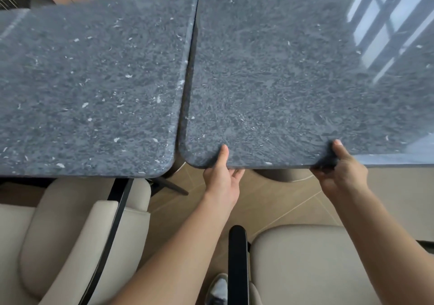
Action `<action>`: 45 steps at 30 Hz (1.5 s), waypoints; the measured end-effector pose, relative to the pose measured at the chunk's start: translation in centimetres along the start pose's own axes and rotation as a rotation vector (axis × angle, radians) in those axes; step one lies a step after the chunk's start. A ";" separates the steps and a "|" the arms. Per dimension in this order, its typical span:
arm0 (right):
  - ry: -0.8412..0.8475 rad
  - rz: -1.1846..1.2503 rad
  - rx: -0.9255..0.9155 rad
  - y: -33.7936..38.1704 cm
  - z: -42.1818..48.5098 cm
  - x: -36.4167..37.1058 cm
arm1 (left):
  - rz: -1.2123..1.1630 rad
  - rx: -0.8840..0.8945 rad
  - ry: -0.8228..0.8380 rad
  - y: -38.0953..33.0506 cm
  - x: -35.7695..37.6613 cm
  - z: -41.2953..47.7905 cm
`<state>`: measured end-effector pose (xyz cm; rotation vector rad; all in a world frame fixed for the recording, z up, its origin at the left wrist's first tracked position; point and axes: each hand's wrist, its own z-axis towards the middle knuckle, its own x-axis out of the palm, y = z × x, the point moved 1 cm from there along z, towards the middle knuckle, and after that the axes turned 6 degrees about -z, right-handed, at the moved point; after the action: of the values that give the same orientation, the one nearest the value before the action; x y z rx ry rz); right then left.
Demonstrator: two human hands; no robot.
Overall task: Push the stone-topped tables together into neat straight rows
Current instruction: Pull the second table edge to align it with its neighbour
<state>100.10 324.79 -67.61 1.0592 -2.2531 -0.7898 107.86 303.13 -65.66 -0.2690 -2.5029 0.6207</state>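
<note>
Now both hands, the left hand (222, 175) and right hand (341, 168), grip the right table (293, 69) by its near edge and should slide it gently left until it touches the left table (94, 81).

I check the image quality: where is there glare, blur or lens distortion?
Head view: window glare whitens the right table at its far right; table edges bow from the wide-angle lens; stone grain looks slightly smeared; both hands, left hand and right hand, stay reasonably sharp.

Both tabletops (94, 81) (281, 69) are dark blue-grey stone flecked with white, the chairs (77, 234) cream with black frames, the floor (270, 201) beige tile.
</note>
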 end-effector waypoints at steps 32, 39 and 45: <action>-0.007 0.003 -0.074 -0.5 -0.4 0.3 | -0.018 -0.059 0.145 -0.3 -1.4 1.3; 0.004 0.010 -0.046 -1.0 -0.6 -0.2 | 0.004 -0.065 0.092 -0.3 -2.3 1.3; -0.009 -0.003 -0.058 -1.0 -1.3 -0.1 | 0.030 -0.060 0.075 -0.7 -2.2 0.9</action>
<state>101.48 323.98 -67.42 1.0341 -2.2228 -0.8581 109.16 301.53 -66.97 -0.3466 -2.4519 0.5381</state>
